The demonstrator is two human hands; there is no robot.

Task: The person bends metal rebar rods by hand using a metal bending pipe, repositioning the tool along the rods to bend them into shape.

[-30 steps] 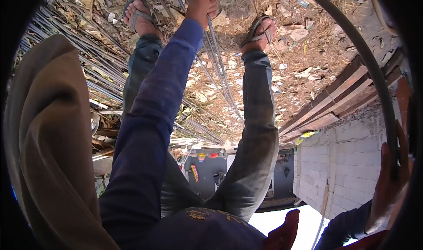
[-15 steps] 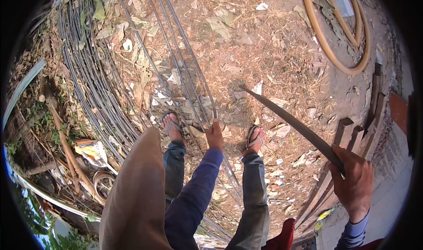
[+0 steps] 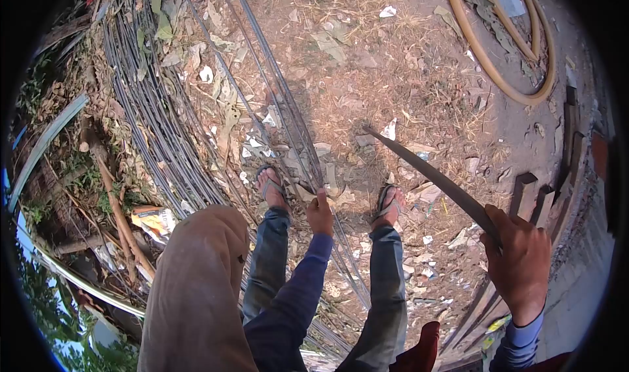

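The left hand (image 3: 320,215), between the feet (image 3: 390,208), has fingers clamped on thin rods (image 3: 317,170); the right hand (image 3: 517,257) clamps a dark pole (image 3: 440,182) slanting far left.

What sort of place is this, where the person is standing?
Outdoors, probably a building site or materials yard: a long bundle of thin metal rods, several beams and a looped hose lie on littered dirt ground.

Bright daylight; dark, curved edges.
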